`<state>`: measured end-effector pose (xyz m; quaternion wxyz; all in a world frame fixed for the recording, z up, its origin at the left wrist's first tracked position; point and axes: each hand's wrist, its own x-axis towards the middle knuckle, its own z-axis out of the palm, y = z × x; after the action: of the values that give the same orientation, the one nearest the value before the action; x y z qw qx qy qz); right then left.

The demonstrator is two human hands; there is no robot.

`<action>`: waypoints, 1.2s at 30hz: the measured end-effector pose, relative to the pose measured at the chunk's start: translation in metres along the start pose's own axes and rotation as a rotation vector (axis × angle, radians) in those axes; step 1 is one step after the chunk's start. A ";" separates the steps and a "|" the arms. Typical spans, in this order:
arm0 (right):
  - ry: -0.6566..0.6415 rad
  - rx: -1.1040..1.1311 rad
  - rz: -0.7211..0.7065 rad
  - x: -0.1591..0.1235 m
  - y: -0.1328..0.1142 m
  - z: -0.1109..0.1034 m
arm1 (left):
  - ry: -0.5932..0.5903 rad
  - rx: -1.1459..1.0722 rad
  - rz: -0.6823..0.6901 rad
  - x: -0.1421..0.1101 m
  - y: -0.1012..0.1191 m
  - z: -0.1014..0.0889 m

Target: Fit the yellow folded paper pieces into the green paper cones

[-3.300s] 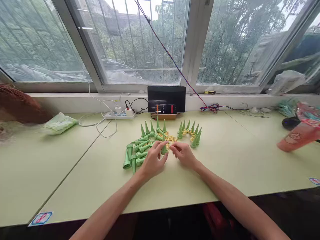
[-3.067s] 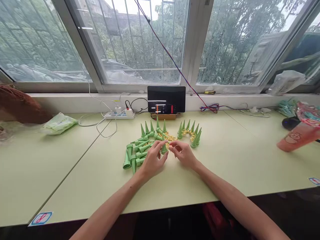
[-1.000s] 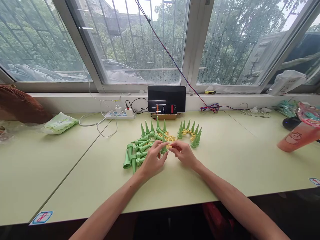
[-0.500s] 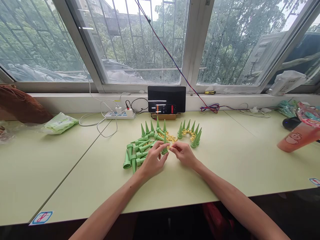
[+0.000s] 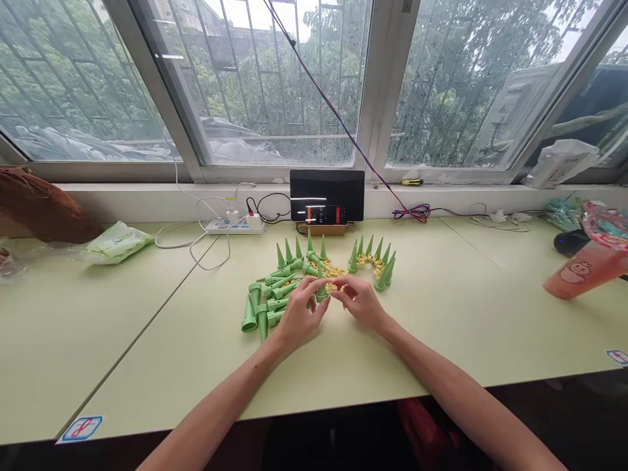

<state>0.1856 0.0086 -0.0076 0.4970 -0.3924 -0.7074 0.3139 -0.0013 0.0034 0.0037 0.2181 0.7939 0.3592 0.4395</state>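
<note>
The left hand (image 5: 301, 311), left of the upright green cone (image 5: 322, 292) and nearest it, curls thumb and forefinger round its lower part, while just right of that cone the right hand (image 5: 362, 302) bunches its fingertips, contents indistinguishable.

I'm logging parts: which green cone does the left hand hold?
The upright cone in the left hand; the other cones stand or lie outside that grip.
</note>
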 end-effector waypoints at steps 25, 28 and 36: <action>-0.006 0.021 0.021 -0.001 0.009 0.001 | -0.036 0.095 0.079 -0.003 -0.004 -0.002; -0.020 0.022 0.020 -0.001 0.006 0.000 | -0.038 0.106 0.095 -0.003 -0.006 -0.002; -0.042 0.014 0.017 -0.001 0.004 -0.001 | -0.041 0.138 0.131 -0.004 -0.009 -0.001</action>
<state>0.1881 0.0096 -0.0109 0.4821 -0.3882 -0.7122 0.3312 -0.0069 0.0060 -0.0041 0.1411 0.8377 0.3313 0.4105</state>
